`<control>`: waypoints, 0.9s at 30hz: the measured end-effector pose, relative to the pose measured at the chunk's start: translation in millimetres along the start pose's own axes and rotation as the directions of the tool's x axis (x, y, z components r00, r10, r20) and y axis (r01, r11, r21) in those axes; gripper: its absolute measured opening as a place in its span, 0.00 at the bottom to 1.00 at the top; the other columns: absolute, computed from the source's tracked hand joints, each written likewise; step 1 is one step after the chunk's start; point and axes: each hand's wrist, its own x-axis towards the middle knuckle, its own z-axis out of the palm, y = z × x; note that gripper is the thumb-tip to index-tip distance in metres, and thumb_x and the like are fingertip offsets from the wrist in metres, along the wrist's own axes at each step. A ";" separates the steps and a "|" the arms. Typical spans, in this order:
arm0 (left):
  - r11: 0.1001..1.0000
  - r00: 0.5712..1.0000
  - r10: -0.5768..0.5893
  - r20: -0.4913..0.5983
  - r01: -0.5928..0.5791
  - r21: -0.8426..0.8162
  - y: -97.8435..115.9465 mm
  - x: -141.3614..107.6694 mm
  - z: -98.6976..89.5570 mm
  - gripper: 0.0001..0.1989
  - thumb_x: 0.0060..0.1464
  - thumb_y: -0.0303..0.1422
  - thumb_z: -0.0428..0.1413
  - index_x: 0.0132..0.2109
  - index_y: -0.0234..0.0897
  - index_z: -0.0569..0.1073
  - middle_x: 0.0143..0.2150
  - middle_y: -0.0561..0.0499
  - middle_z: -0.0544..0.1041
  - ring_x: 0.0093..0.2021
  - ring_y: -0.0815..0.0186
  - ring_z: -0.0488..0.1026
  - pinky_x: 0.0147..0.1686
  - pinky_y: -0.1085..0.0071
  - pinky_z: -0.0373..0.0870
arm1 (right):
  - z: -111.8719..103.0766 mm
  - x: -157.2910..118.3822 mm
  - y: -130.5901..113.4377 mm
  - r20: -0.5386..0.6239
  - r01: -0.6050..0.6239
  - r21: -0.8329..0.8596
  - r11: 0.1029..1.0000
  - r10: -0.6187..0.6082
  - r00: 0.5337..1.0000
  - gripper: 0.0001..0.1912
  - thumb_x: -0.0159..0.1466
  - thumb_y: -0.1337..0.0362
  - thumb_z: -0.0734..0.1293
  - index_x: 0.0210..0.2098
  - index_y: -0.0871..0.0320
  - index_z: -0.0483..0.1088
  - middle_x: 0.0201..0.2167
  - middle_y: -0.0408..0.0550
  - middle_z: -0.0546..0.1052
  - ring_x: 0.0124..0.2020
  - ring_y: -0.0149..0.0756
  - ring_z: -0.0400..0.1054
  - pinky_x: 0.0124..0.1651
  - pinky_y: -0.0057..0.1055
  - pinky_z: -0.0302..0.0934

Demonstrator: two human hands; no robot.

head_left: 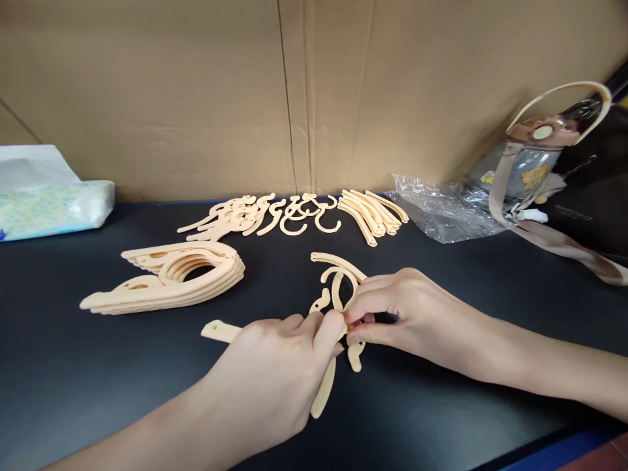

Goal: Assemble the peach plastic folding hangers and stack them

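Note:
My left hand [289, 360] and my right hand [397, 311] meet right of centre, fingertips pinched together around cream plastic hanger pieces. A curved arm piece [324, 392] sticks out below my left fingers, and a flat end [220, 330] shows left of that hand. Beside my right fingertips are a hook piece [337, 291] and a short rounded end [355, 358]. Another curved strip [336, 261] reaches up from behind my right hand. The fingers hide where the pieces meet. To the left lies a stack of folded cream hangers [216, 288].
Loose hook pieces [240, 219] and a pile of curved strips [373, 212] lie at the back of the black table [147, 379]. A tissue pack [53, 203] is at left; clear plastic wrap [441, 212] and a strapped bottle [532, 163] are at right, before a cardboard wall [196, 98].

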 end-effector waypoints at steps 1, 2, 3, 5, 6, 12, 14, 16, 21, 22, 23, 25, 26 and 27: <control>1.000 1.000 -0.004 -0.017 0.004 0.007 -0.1 0.7 -0.4 0.08 0.58 0.22 0.41 0.37 0.41 0.57 0.22 0.56 0.66 0.17 0.64 0.67 0.17 0.68 0.50 | 0.3 -0.2 -0.3 -0.013 0.013 -0.017 1.000 -0.013 1.000 0.05 0.62 0.75 0.69 0.32 0.61 0.77 0.27 0.42 0.77 0.29 0.27 0.70 0.32 0.23 0.59; 1.000 0.999 -0.011 -0.039 0.011 0.014 -0.6 1.3 -0.8 0.07 0.59 0.23 0.41 0.37 0.40 0.58 0.23 0.56 0.66 0.18 0.64 0.67 0.17 0.68 0.52 | 0.7 -0.4 -0.6 -0.030 0.017 -0.023 1.000 -0.018 0.999 0.05 0.63 0.75 0.69 0.33 0.61 0.76 0.28 0.42 0.77 0.29 0.27 0.70 0.33 0.23 0.60; 1.000 0.998 -0.022 -0.065 0.023 0.012 -1.3 1.6 -1.2 0.06 0.61 0.24 0.41 0.38 0.39 0.59 0.23 0.56 0.67 0.18 0.64 0.68 0.18 0.68 0.53 | 1.3 -0.8 -0.7 -0.052 0.015 -0.023 1.000 -0.016 0.999 0.05 0.63 0.74 0.69 0.34 0.61 0.76 0.29 0.42 0.77 0.30 0.27 0.70 0.34 0.22 0.60; 0.997 0.992 -0.066 -0.104 0.062 -0.038 -3.1 1.3 -2.2 0.04 0.63 0.26 0.43 0.42 0.38 0.61 0.26 0.56 0.70 0.20 0.65 0.70 0.19 0.69 0.55 | 2.4 -2.1 -0.9 -0.107 0.021 -0.035 0.999 -0.025 0.994 0.03 0.64 0.72 0.69 0.33 0.60 0.75 0.29 0.42 0.77 0.31 0.27 0.70 0.36 0.22 0.61; 0.993 0.989 -0.092 -0.112 0.083 -0.088 -4.0 0.8 -2.9 0.04 0.64 0.27 0.44 0.44 0.38 0.62 0.28 0.55 0.71 0.22 0.66 0.71 0.20 0.70 0.57 | 3.0 -3.0 -0.9 -0.128 0.043 -0.051 0.998 -0.049 0.991 0.04 0.65 0.71 0.68 0.33 0.60 0.74 0.29 0.42 0.77 0.32 0.28 0.70 0.36 0.22 0.62; 0.819 0.938 -0.336 0.088 0.337 -0.465 -6.3 0.0 -14.4 0.06 0.64 0.34 0.47 0.45 0.44 0.67 0.33 0.58 0.75 0.29 0.69 0.73 0.26 0.73 0.61 | 5.4 -7.6 2.0 -0.160 0.226 -0.104 0.968 -0.241 0.957 0.04 0.67 0.70 0.65 0.38 0.60 0.73 0.35 0.47 0.78 0.37 0.31 0.70 0.42 0.27 0.65; 0.638 0.863 -0.420 0.280 0.500 -0.586 -8.1 3.0 -19.0 0.09 0.64 0.40 0.48 0.42 0.45 0.71 0.29 0.59 0.73 0.26 0.71 0.69 0.23 0.75 0.59 | 6.2 -8.0 3.4 -0.169 0.256 -0.134 0.957 -0.277 0.946 0.04 0.68 0.70 0.65 0.39 0.60 0.73 0.36 0.47 0.79 0.37 0.31 0.70 0.42 0.27 0.65; 0.420 0.806 -0.409 0.429 0.583 -0.696 -11.3 6.5 -22.3 0.13 0.62 0.45 0.50 0.38 0.43 0.73 0.27 0.59 0.71 0.25 0.71 0.66 0.21 0.76 0.56 | 7.1 -7.8 4.2 -0.166 0.283 -0.197 0.939 -0.317 0.934 0.05 0.69 0.71 0.64 0.39 0.61 0.73 0.37 0.48 0.79 0.36 0.31 0.69 0.40 0.28 0.65; 0.029 0.746 -0.285 0.602 0.634 -0.773 -19.3 10.4 -25.5 0.16 0.57 0.48 0.56 0.36 0.40 0.73 0.30 0.56 0.72 0.31 0.70 0.67 0.25 0.77 0.63 | 8.6 -5.8 3.1 -0.128 0.354 -0.316 0.880 -0.410 0.903 0.09 0.69 0.72 0.62 0.37 0.64 0.73 0.35 0.51 0.78 0.35 0.33 0.69 0.38 0.30 0.65; -0.010 0.735 -0.273 0.620 0.643 -0.766 -20.7 10.3 -25.4 0.15 0.57 0.48 0.57 0.36 0.39 0.73 0.31 0.55 0.73 0.32 0.69 0.69 0.27 0.77 0.65 | 8.0 -5.2 3.2 -0.131 0.358 -0.316 0.879 -0.414 0.901 0.07 0.69 0.71 0.63 0.38 0.64 0.74 0.35 0.51 0.78 0.35 0.33 0.69 0.39 0.30 0.65; -0.045 0.729 -0.266 0.631 0.644 -0.763 -22.2 10.2 -25.1 0.15 0.56 0.48 0.58 0.35 0.39 0.73 0.33 0.55 0.74 0.33 0.69 0.70 0.29 0.77 0.67 | 7.0 -4.6 3.9 -0.146 0.348 -0.311 0.885 -0.406 0.902 0.06 0.69 0.69 0.64 0.39 0.64 0.73 0.34 0.50 0.78 0.35 0.33 0.69 0.40 0.30 0.65; -0.113 0.727 -0.268 0.632 0.628 -0.770 -25.5 9.9 -24.3 0.15 0.55 0.47 0.59 0.34 0.39 0.71 0.34 0.55 0.76 0.33 0.68 0.72 0.30 0.76 0.70 | 3.3 -3.4 7.8 -0.198 0.290 -0.310 0.905 -0.360 0.912 0.07 0.68 0.67 0.66 0.43 0.63 0.73 0.33 0.48 0.78 0.34 0.33 0.70 0.40 0.30 0.65; -0.144 0.725 -0.280 0.629 0.616 -0.775 -27.2 9.9 -24.1 0.16 0.55 0.47 0.60 0.33 0.39 0.70 0.35 0.55 0.76 0.33 0.68 0.73 0.29 0.76 0.72 | 0.9 -2.6 11.1 -0.229 0.248 -0.324 0.913 -0.330 0.916 0.07 0.68 0.66 0.66 0.43 0.63 0.73 0.33 0.47 0.78 0.34 0.33 0.70 0.40 0.31 0.65; -0.165 0.724 -0.299 0.622 0.603 -0.781 -29.0 9.9 -24.2 0.16 0.55 0.46 0.60 0.33 0.39 0.70 0.36 0.54 0.77 0.33 0.68 0.74 0.29 0.76 0.73 | -1.7 -1.8 15.0 -0.255 0.198 -0.347 0.917 -0.296 0.921 0.07 0.68 0.65 0.66 0.43 0.62 0.73 0.34 0.47 0.78 0.35 0.34 0.70 0.39 0.31 0.64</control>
